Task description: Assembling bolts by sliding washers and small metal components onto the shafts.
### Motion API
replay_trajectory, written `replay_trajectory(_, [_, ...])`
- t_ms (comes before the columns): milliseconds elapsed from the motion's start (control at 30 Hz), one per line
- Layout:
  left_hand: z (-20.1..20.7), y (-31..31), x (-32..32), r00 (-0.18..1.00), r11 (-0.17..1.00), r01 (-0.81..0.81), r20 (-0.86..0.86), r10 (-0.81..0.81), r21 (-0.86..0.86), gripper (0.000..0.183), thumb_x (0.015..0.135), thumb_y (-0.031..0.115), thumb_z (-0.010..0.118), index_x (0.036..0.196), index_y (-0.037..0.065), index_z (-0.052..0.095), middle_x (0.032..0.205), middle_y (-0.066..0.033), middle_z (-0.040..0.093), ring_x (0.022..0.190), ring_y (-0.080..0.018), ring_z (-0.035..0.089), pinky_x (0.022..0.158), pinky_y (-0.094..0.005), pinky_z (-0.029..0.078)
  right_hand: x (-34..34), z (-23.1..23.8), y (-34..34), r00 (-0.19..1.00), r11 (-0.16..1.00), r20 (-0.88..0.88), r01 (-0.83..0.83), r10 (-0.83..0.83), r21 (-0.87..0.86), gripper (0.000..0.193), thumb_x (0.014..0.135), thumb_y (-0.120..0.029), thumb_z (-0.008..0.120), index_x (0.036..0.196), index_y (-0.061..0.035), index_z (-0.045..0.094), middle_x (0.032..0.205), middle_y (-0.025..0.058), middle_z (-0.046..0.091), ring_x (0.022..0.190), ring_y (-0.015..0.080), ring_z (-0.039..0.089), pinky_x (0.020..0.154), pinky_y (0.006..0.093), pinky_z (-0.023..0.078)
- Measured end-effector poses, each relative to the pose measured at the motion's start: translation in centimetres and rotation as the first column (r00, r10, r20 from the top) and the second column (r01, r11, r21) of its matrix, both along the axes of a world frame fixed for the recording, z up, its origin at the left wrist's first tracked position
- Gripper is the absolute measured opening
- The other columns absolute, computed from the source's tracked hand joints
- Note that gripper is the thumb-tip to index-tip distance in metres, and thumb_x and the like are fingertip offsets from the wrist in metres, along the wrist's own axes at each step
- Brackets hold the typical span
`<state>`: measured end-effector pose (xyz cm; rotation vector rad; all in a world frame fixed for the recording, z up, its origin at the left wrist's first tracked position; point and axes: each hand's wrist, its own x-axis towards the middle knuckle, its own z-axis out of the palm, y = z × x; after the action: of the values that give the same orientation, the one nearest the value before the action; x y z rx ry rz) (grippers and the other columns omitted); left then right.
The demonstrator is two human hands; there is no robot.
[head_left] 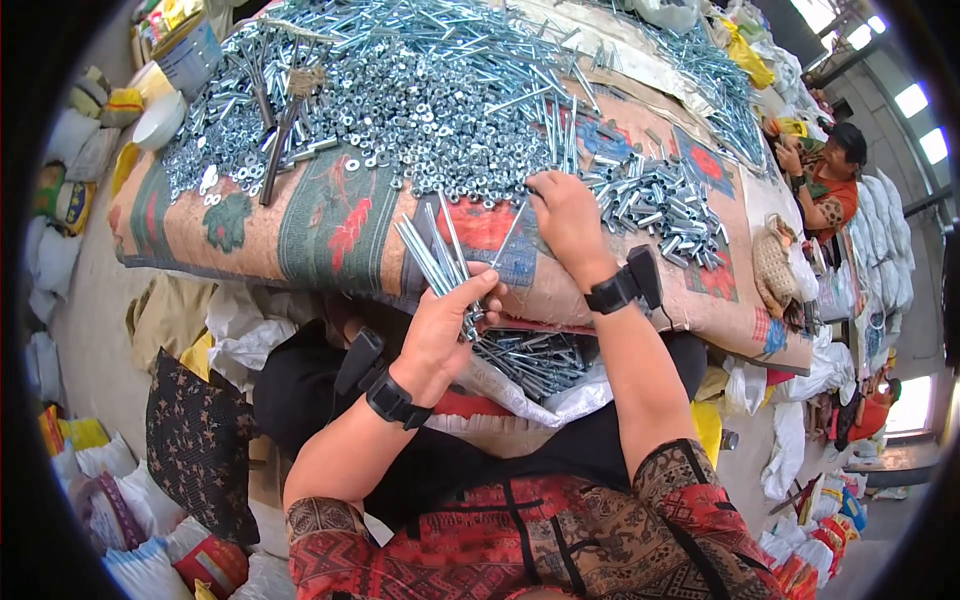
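Observation:
My left hand (438,325) is closed around a bundle of long silvery bolts (427,258), their shafts fanning upward past the thumb. One long bolt (511,232) slants up from its fingertips to my right hand (570,225). The right thumb and fingers pinch that bolt's upper end; whether a small part sits there is hidden. Just beyond both hands lies a wide pile of nuts (400,125) on the patterned table cover (240,235). To the right of my right hand is a heap of short metal sleeves (655,208).
Under the table edge, an open white sack (580,400) holds many bolts (535,362). Loose long bolts (400,40) cover the table's far side. Dark metal bars (278,150) lie at the left among the nuts. A co-worker (830,175) sits at the right, beside stacked sacks (885,250).

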<state>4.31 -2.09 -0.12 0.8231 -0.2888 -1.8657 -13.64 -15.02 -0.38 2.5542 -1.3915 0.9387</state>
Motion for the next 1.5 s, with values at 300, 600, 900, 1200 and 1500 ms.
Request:
replay_trajectory(300, [0.0, 0.2, 0.4, 0.999, 1.0, -0.008, 0.05, 0.008, -0.001, 0.017, 0.086, 0.01, 0.064, 0.101, 0.008, 0.055, 0.083, -0.0065, 0.062, 0.068, -0.013, 0.058, 0.058, -0.0248, 0.048, -1.3, 1.4, 2.0, 0.989, 0.977, 0.142, -0.076, 0.049, 0.198, 0.011, 0.082, -0.009, 0.064, 0.091, -0.0032, 0.065, 0.089, 0.0081, 0.065, 0.083, 0.0224, 0.062, 0.071, 0.034, 0.05])
replay_trajectory(600, [-0.2, 0.6, -0.2, 0.992, 0.995, 0.088, 0.094, -0.084, -0.041, 0.014, 0.085, 0.008, 0.064, 0.097, 0.006, 0.056, 0.084, -0.0065, 0.062, 0.072, -0.0141, 0.06, 0.061, -0.0252, 0.049, -2.9, 4.1, 5.7, 0.555, 0.626, 0.803, -0.551, -0.218, 0.551, 0.016, 0.086, -0.009, 0.067, 0.099, -0.0003, 0.066, 0.09, 0.006, 0.067, 0.081, 0.011, 0.064, 0.075, 0.024, 0.051])
replay_trajectory(900, [-0.2, 0.8, -0.8, 0.996, 0.99, 0.015, 0.093, -0.001, -0.142, 0.021, 0.092, 0.015, 0.058, 0.11, 0.004, 0.059, 0.099, -0.0071, 0.062, 0.079, -0.0147, 0.061, 0.067, -0.0273, 0.054, -0.4, 3.7, 8.7, 0.535, 0.368, 0.751, -0.657, -0.388, 0.658, 0.017, 0.084, -0.014, 0.071, 0.093, -0.0016, 0.065, 0.078, 0.0012, 0.062, 0.065, 0.0066, 0.054, 0.058, 0.0198, 0.044])
replay_trajectory(1200, [1.0, 0.4, 0.5, 0.927, 0.937, 0.349, 0.154, -0.343, -0.017, 0.02, 0.091, 0.022, 0.061, 0.101, 0.005, 0.059, 0.064, -0.0014, 0.055, 0.045, -0.0074, 0.046, 0.038, -0.0209, 0.028, -2.5, 4.1, 7.8, 0.478, 0.455, 0.8, -0.658, -0.364, 0.6, 0.019, 0.089, -0.02, 0.066, 0.094, -0.0013, 0.065, 0.08, 0.0026, 0.064, 0.062, 0.0059, 0.053, 0.056, 0.0188, 0.043])
replay_trajectory(1500, [1.1, 1.0, -0.4, 0.921, 0.957, 0.272, 0.318, -0.226, -0.106, 0.02, 0.087, 0.022, 0.067, 0.095, 0.005, 0.06, 0.063, 0.0002, 0.055, 0.049, -0.0065, 0.049, 0.041, -0.0193, 0.032, -2.4, 3.2, 7.9, 0.454, 0.588, 0.826, -0.585, -0.333, 0.558, 0.021, 0.09, -0.02, 0.065, 0.097, -0.0003, 0.066, 0.089, 0.0053, 0.067, 0.075, 0.0095, 0.06, 0.07, 0.0231, 0.047])
